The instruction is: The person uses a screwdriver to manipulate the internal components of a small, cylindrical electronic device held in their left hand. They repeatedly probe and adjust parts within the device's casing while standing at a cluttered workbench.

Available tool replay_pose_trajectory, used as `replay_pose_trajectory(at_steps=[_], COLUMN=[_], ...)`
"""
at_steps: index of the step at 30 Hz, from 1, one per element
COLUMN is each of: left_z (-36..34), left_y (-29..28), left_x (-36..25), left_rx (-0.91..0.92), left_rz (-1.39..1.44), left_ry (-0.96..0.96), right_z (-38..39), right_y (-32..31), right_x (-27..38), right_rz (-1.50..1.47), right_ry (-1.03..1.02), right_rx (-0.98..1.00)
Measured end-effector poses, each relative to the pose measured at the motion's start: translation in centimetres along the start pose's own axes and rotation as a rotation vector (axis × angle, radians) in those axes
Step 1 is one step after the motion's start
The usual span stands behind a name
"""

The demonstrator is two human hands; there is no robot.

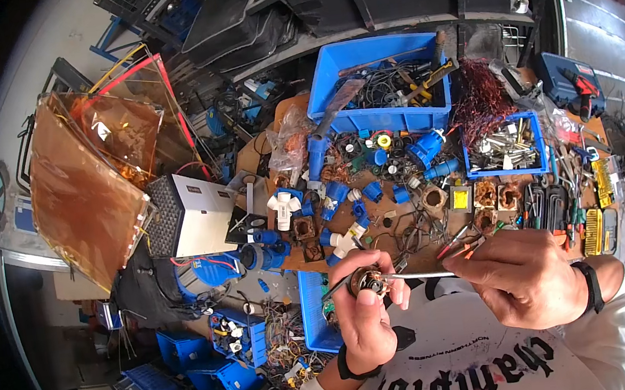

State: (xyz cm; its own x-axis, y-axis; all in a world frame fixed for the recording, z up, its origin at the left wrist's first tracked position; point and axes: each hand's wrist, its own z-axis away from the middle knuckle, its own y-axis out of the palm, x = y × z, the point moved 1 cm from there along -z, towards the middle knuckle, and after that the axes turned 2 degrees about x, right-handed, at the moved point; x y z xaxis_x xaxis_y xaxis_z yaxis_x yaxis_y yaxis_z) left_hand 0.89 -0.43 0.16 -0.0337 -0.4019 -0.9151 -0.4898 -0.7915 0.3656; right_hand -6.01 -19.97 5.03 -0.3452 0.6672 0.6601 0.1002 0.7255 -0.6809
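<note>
- A small round metal part with copper-coloured windings (369,281) is held in front of the light printed shirt (459,332), just off the near edge of the cluttered brown work table (397,211)
- The part is clasped between the thumb and fingers of the left hand (367,331), with its open face turned up
- A slim straight silvery metal rod (423,275) is gripped at its rear end by the curled fingers of the right hand (526,275); whether a handle is hidden in the palm cannot be told
- The rod's far end is brought to the part's rim, near the left fingers; whether it is lodged inside or only touching cannot be made out
- For good control, the part is best pinched by its solid outer edge, and the left fingertips are best kept out of the rod's line in case of a slip
- Pressure is best applied lightly and steadily along the rod, since the fine windings could, in all likelihood, be nicked by a sideways scrape
- A firmer rest could be given by the table, but space would first need to be made among the loose wires and the blue and white plastic fittings
</note>
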Motion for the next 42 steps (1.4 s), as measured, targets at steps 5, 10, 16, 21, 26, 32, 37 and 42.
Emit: replay_pose_trajectory(at_steps=[5,10,16,21,26,32,37,42], left_z=[0.2,0.2,0.2,0.0,0.1,0.0,-0.1,0.2], left_y=[0.2,0.0,-0.3,-0.3,0.0,0.1,0.9,1.0], left_x=[0.1,0.3,0.3,0.4,0.0,0.0,0.4,1.4], left_rx=[-0.004,0.014,0.029,0.054,0.021,0.052,0.062,0.015], left_rz=[0.097,0.202,0.300,0.328,0.302,0.249,0.012,-0.225], left_ry=[-0.029,-0.071,-0.122,-0.129,-0.121,-0.105,0.028,0.125], right_z=[0.1,-0.1,-0.3,-0.2,-0.1,-0.1,-1.3,-2.9], right_y=[-0.1,0.0,0.3,0.7,0.5,0.1,1.6,3.5], right_x=[-0.4,-0.9,-1.2,-1.7,-1.4,-0.9,-0.6,-0.4], right_rz=[-0.109,-0.286,-0.335,-0.309,-0.209,-0.142,-0.283,-0.477], right_ry=[0.029,0.075,0.078,0.056,0.012,0.041,0.024,0.019], right_rx=[0.037,0.038,0.040,0.015,-0.033,-0.076,-0.150,-0.218])
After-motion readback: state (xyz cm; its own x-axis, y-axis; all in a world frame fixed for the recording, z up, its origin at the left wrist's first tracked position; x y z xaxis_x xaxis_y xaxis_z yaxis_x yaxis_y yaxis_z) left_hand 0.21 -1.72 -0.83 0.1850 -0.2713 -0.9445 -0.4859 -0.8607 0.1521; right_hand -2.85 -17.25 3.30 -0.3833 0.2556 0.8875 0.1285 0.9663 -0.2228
